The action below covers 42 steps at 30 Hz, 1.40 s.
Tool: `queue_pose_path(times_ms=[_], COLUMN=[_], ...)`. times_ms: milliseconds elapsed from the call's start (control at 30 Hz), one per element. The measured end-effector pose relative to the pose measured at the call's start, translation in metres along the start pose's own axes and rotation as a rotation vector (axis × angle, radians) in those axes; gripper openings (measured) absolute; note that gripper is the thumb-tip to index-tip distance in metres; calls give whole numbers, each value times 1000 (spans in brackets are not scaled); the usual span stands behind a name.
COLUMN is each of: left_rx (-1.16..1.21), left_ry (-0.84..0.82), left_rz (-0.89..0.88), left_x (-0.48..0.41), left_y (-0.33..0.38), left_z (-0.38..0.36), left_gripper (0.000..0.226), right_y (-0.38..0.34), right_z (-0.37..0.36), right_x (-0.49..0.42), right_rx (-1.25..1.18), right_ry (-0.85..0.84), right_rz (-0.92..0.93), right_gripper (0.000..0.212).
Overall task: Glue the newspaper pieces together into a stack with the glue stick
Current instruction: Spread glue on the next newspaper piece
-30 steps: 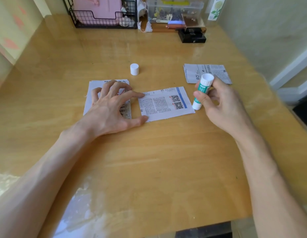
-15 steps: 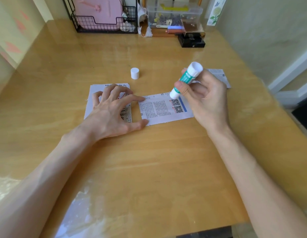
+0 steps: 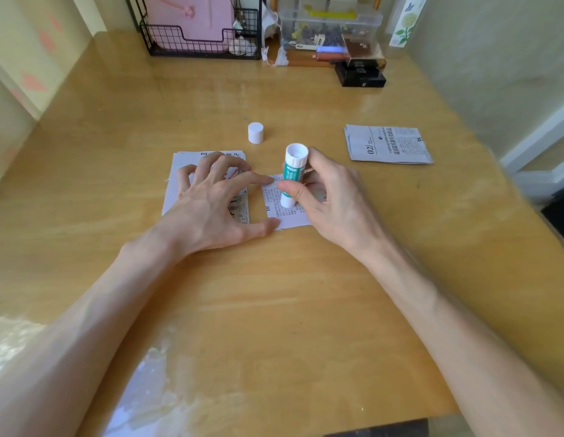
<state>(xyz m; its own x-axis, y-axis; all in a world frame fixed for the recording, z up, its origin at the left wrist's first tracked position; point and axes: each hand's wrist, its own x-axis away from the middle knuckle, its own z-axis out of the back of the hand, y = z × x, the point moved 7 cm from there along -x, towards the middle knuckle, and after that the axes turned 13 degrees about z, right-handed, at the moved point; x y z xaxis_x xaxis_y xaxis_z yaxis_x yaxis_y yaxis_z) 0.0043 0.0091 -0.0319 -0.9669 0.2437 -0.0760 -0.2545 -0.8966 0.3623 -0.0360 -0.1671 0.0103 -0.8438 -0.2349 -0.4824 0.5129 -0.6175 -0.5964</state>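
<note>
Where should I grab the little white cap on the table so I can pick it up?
Pinch the white cap by its round sides, coming straight down from above with finger and thumb. It stands upright alone on the table, beyond the newspaper pieces, with bare wood all around it, so nothing blocks you. Both hands are busy; the right hand holds the glue stick.

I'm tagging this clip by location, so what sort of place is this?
Probably a home desk or study corner: a wooden table set against the wall, a wire rack and a clear box of small supplies along its back edge, and craft things like a glue stick out.
</note>
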Motion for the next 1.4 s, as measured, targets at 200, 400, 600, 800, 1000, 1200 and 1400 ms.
queue_pose_path(times_ms=[200,400,600,800,1000,1200,1400], left_rx=[5,25,27,25,34,27,13], left_ry=[-5,1,-9,-12,-13,-16,-23], left_rz=[4,-7,-7,-5,-4,-5,7], left_x=[0,0,-1,0,0,0,0], left_y=[-1,-2,-2,-2,-1,-1,-1], left_z=[0,-1,-1,0,0,1,1], left_gripper=[81,79,79,80,80,80,81], right_y=[6,19,27,32,34,48,24], right_z=[16,34,47,57,65,88,67], right_x=[5,10,14,18,22,24,13], right_rx=[134,165,192,258,303,75,-203], right_ry=[24,17,13,12,18,208,204], right_rz=[9,-84,-127,-140,-126,-169,-50], right_gripper=[28,28,24,27,23,18,21])
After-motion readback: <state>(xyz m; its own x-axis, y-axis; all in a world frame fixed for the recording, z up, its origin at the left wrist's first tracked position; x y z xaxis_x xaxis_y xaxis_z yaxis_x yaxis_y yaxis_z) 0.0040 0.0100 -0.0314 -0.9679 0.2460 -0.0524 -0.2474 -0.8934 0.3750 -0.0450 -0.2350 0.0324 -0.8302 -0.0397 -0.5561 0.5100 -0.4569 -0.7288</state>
